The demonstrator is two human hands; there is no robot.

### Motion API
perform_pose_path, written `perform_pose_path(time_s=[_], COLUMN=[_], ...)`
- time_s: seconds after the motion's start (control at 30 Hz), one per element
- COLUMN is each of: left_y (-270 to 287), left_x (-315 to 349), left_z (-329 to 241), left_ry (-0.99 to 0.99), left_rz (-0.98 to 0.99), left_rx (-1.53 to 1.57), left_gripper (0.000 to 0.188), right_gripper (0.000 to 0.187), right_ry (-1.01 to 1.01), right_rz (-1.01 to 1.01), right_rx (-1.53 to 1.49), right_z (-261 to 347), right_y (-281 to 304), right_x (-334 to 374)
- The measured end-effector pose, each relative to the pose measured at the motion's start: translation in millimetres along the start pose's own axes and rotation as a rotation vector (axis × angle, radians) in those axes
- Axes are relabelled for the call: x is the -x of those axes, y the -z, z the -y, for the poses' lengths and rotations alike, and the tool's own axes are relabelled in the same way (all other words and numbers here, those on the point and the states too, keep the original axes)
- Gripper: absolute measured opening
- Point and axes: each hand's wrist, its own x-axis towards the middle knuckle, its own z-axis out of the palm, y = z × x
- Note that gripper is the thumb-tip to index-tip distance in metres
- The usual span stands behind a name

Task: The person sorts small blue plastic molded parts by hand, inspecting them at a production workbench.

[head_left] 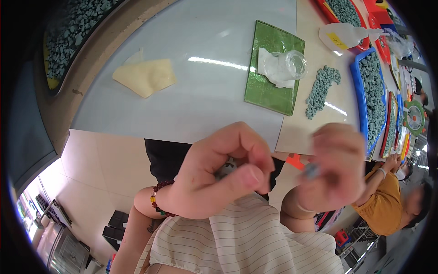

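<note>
My left hand (223,173), a beaded bracelet on its wrist, is curled closed in front of my body, near the table's front edge. Within its fingers shows part of a small grey-and-dark piece (226,168), mostly covered. To its right, my right hand (337,166) is smeared by motion, its fingers closed in a pinch on a small blue-green stone (311,171). Beyond the hands, a green glass plate (269,98) bears a crumpled white tissue (271,66) and a small clear cup (292,65). Loose blue-green stones (321,91) lie right of the plate.
A blue tray (360,105) of stones stands at the right, with a squeeze bottle (340,36) and a red tray (365,41) behind. A pale yellow cloth (146,77) lies on the left. Another person (383,201) sits at the far right, near a green fan (414,117).
</note>
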Motion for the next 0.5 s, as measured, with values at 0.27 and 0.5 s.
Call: perform_pose_path(time_s=[0.27,0.5], left_y=[-14,11], left_x=[-17,0], left_z=[-26,4], left_ry=[0.186,0.125], left_rz=[-0.502,0.098], left_rx=[0.478,0.668], left_gripper=[0.014,0.044], right_gripper=[0.02,0.009], right_ry=[-0.389,-0.298], right_rz=[-0.51,-0.194], right_rx=[0.9,0.732], right_z=[-85,-63], right_y=[93,46], right_x=[9,-4])
